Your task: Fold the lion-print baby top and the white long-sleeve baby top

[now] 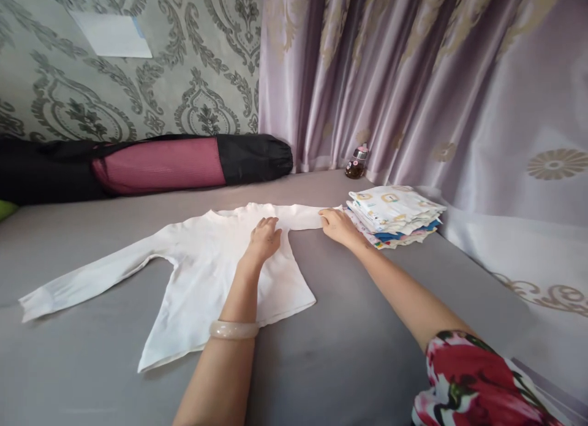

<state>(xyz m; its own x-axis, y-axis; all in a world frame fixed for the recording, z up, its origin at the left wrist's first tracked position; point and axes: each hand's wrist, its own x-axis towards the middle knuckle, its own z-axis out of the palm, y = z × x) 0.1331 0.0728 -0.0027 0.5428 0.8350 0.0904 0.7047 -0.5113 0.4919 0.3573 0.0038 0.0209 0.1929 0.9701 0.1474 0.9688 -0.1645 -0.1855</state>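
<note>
A white long-sleeved shirt (206,273) lies spread on the grey sheet, one sleeve stretched out to the left and the other to the right. My left hand (265,237) rests on its upper part near the right shoulder, fingers loosely bent and the thumb apart, with no cloth visibly gripped. At the end of the right sleeve, my right hand (339,226) pinches the cloth near the cuff. Just beyond that hand sits a stack of folded clothes (395,212), with a white printed piece on top.
A long black and pink bag (160,163) lies along the patterned wall. By the purple curtain (321,77) stands a small dark bottle (356,163) with a pink top. The grey sheet (344,352) spreads out in front of the shirt.
</note>
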